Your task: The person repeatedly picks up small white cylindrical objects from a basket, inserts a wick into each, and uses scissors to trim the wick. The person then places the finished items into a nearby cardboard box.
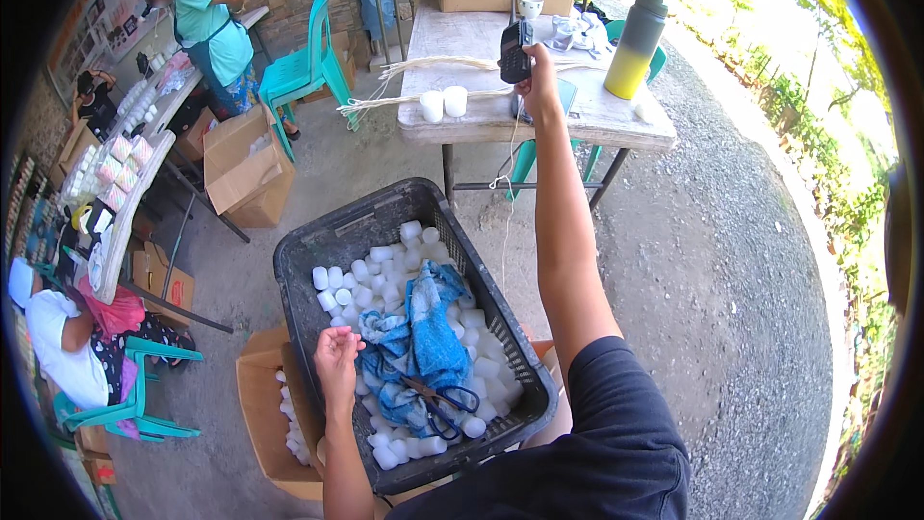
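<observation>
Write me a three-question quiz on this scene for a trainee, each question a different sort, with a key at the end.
1. Count: how many white cylinders stand side by side near the edge of the table, to the left of the yellow-and-grey bottle?
2. Choose one: what does the person's right hand hold?
a) a paintbrush
b) a handheld radio
c) a hammer
3. True or false: the scissors lie inside the black crate, together with a blue cloth.

Key
1. Two
2. b
3. True
</observation>
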